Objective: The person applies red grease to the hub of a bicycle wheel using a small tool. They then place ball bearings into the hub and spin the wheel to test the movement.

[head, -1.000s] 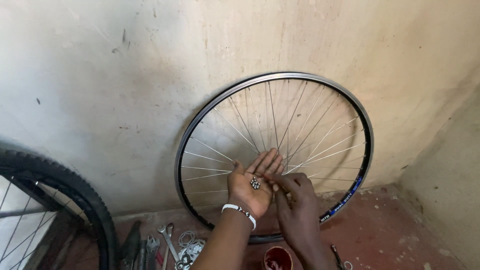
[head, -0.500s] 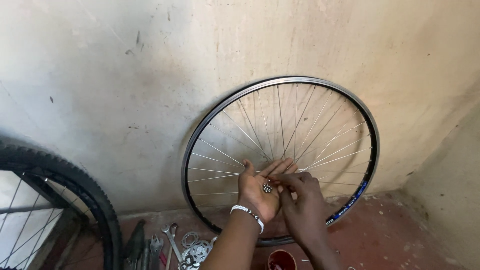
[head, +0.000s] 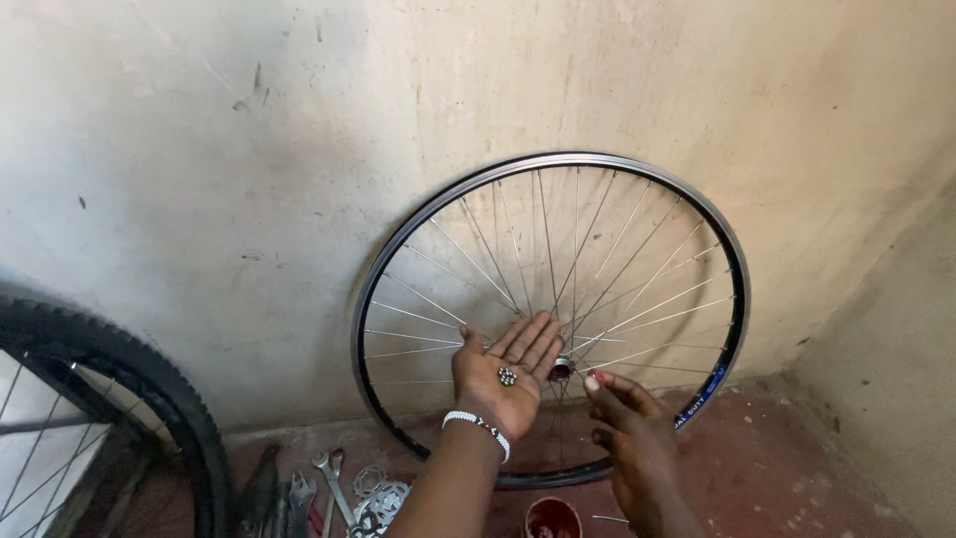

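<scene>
We hold little steel balls [head: 507,376] in our flat, open left hand [head: 503,374]. Our right hand [head: 622,418] pinches at the wheel hub [head: 561,370], maybe holding one. Most balls still wait.

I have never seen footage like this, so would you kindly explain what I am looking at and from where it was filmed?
The camera sits on a person's head and looks down at their own two bare hands; there is no machine. The left hand, with a beaded bracelet at the wrist, is open palm up and cradles a few small metal balls. The right hand reaches with its fingertips toward the hub of a bare spoked bicycle wheel that leans against a stained wall. On the reddish floor lie spanners and toothed metal parts, plus a small red pot. Another wheel with a tyre stands at the left.
</scene>
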